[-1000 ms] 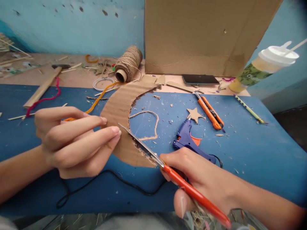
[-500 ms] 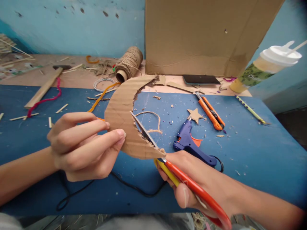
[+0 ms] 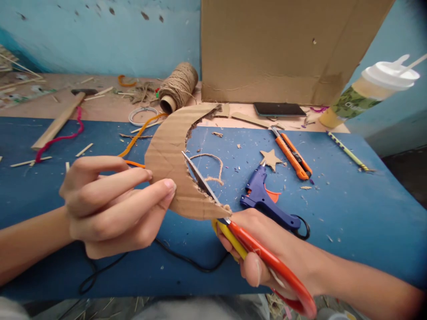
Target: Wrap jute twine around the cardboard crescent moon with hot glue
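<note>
Pinched between the thumb and fingers of my left hand (image 3: 116, 204) is a crescent of cardboard (image 3: 170, 155), held up above the blue table. Its inner edge is ragged. My right hand (image 3: 263, 240) is closed round the red and yellow handles of a pair of scissors (image 3: 273, 262). One blade lies along the lower inner edge of the crescent; the other is mostly hidden behind the cardboard. Just beyond my right hand lies a blue glue gun (image 3: 263, 200), its nozzle by a small cardboard star (image 3: 271, 159).
An orange utility knife (image 3: 292, 155) and a striped pencil-like stick (image 3: 348, 151) lie at right. Behind stand a twine spool (image 3: 178, 86), a phone (image 3: 280, 110), a lidded cup (image 3: 367, 93) and a cardboard sheet (image 3: 283, 49). A hammer (image 3: 62, 118) is at left; a black cord (image 3: 190, 262) runs in front.
The scissors' handles have closed slightly, shifting a little left. My left hand has turned slightly to the left, and the crescent has barely moved.
</note>
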Demonstrator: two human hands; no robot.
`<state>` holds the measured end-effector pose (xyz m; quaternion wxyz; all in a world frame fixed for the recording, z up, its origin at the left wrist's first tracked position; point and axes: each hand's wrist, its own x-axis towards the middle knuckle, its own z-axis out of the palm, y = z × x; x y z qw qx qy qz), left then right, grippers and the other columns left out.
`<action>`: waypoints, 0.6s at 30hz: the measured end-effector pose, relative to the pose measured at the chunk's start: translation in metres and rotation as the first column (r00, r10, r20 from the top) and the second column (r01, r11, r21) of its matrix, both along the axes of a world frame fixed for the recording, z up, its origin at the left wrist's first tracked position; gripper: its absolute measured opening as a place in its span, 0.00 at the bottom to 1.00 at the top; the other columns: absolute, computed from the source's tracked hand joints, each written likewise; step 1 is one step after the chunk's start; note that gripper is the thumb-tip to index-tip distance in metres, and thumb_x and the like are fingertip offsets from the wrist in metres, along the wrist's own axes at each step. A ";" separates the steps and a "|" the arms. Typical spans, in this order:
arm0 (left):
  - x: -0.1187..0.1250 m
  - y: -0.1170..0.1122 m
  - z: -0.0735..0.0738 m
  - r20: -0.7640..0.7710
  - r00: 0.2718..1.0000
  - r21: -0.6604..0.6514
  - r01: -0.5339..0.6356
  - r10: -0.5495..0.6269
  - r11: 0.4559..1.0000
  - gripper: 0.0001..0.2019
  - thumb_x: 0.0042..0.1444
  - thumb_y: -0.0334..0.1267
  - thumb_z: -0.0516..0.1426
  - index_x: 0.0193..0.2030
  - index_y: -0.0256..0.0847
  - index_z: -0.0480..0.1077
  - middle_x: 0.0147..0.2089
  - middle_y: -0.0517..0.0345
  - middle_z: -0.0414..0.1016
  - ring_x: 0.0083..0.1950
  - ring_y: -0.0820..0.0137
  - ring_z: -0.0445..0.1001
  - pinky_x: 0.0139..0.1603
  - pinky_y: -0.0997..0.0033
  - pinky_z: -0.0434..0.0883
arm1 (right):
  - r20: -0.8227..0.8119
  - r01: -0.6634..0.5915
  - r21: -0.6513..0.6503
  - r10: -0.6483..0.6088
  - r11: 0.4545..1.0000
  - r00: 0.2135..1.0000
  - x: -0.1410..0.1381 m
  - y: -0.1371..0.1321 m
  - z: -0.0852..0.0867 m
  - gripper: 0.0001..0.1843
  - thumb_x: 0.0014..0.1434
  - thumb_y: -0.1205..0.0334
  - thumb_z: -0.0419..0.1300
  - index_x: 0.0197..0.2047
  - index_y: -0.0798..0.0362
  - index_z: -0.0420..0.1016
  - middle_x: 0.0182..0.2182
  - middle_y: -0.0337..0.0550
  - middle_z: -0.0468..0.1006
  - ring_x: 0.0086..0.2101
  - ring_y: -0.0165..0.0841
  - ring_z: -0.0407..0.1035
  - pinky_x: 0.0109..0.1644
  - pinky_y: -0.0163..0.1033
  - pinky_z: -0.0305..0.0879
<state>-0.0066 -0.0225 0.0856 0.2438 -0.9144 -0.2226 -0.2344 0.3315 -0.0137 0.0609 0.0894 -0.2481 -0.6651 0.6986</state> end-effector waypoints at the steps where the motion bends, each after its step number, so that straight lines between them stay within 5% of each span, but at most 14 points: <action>1: 0.006 0.002 -0.011 0.238 0.971 0.145 -0.035 -0.001 0.989 0.25 0.57 0.21 0.66 0.39 0.67 0.86 0.38 0.77 0.89 0.33 0.66 0.85 0.37 0.54 0.88 | -0.020 0.015 -0.013 -0.015 1.000 1.000 0.000 0.000 -0.001 0.45 0.58 0.12 0.68 0.34 0.50 0.64 0.27 0.30 0.61 0.28 0.27 0.50 0.27 0.38 0.48; 2: 0.013 0.004 -0.023 0.434 0.899 0.287 -0.075 -0.060 0.955 0.22 0.55 0.20 0.65 0.34 0.62 0.84 0.40 0.77 0.89 0.33 0.66 0.83 0.37 0.51 0.86 | -0.025 0.027 -0.007 -0.027 1.000 0.999 0.000 0.000 -0.002 0.44 0.58 0.15 0.71 0.34 0.50 0.66 0.27 0.29 0.62 0.28 0.26 0.51 0.27 0.37 0.48; 6: 0.027 0.006 -0.055 0.501 0.863 0.334 -0.118 -0.070 0.935 0.23 0.56 0.20 0.62 0.35 0.61 0.85 0.48 0.76 0.91 0.36 0.65 0.83 0.45 0.45 0.85 | 0.037 0.040 0.101 -0.044 0.994 0.998 -0.003 0.000 0.008 0.46 0.60 0.09 0.62 0.33 0.50 0.66 0.27 0.31 0.64 0.28 0.27 0.52 0.28 0.37 0.51; 10: 0.007 -0.003 -0.025 0.423 0.906 0.209 -0.106 0.008 0.972 0.27 0.58 0.23 0.65 0.47 0.71 0.87 0.39 0.74 0.89 0.33 0.63 0.83 0.41 0.47 0.86 | 0.122 -0.034 0.092 0.023 0.995 0.992 -0.008 0.000 0.021 0.55 0.49 -0.02 0.34 0.31 0.47 0.60 0.22 0.32 0.63 0.26 0.28 0.51 0.29 0.39 0.53; 12: -0.004 -0.008 -0.005 -0.032 0.999 -0.028 -0.025 0.024 0.999 0.27 0.58 0.25 0.69 0.52 0.70 0.88 0.38 0.72 0.90 0.35 0.61 0.86 0.44 0.49 0.90 | 0.144 -0.032 0.088 0.019 0.996 0.989 -0.010 -0.002 0.021 0.56 0.46 -0.02 0.32 0.31 0.47 0.59 0.21 0.32 0.65 0.25 0.28 0.51 0.27 0.39 0.52; 13: -0.007 -0.009 0.001 -0.078 0.997 -0.036 -0.011 0.008 0.999 0.25 0.57 0.25 0.69 0.49 0.69 0.88 0.37 0.72 0.90 0.35 0.61 0.86 0.45 0.49 0.90 | 0.138 -0.022 0.089 0.009 0.996 0.990 -0.011 -0.003 0.018 0.56 0.46 -0.02 0.33 0.31 0.47 0.59 0.21 0.32 0.65 0.25 0.27 0.50 0.27 0.39 0.51; 15: -0.006 -0.008 -0.001 -0.020 1.000 0.027 0.009 -0.008 1.000 0.21 0.58 0.25 0.68 0.43 0.66 0.87 0.42 0.75 0.90 0.37 0.64 0.84 0.45 0.52 0.89 | 0.093 0.013 0.099 -0.022 0.995 0.995 -0.012 -0.006 0.011 0.54 0.49 -0.01 0.40 0.30 0.48 0.58 0.20 0.30 0.63 0.25 0.26 0.47 0.25 0.38 0.47; 17: 0.001 -0.005 -0.019 0.408 0.909 0.297 -0.045 -0.084 0.954 0.16 0.55 0.24 0.65 0.33 0.58 0.82 0.46 0.74 0.89 0.34 0.67 0.80 0.44 0.51 0.85 | 0.018 0.041 0.096 -0.043 0.994 0.999 -0.014 -0.008 0.003 0.52 0.51 0.01 0.51 0.28 0.48 0.58 0.19 0.27 0.58 0.25 0.26 0.42 0.24 0.38 0.43; 18: 0.003 -0.004 -0.031 0.446 0.891 0.296 -0.059 -0.083 0.953 0.15 0.55 0.25 0.65 0.34 0.58 0.82 0.50 0.74 0.90 0.36 0.66 0.80 0.46 0.50 0.84 | -0.014 0.055 0.085 -0.054 0.995 0.998 -0.014 -0.009 0.000 0.51 0.52 0.02 0.55 0.28 0.48 0.58 0.19 0.26 0.54 0.25 0.26 0.41 0.24 0.38 0.41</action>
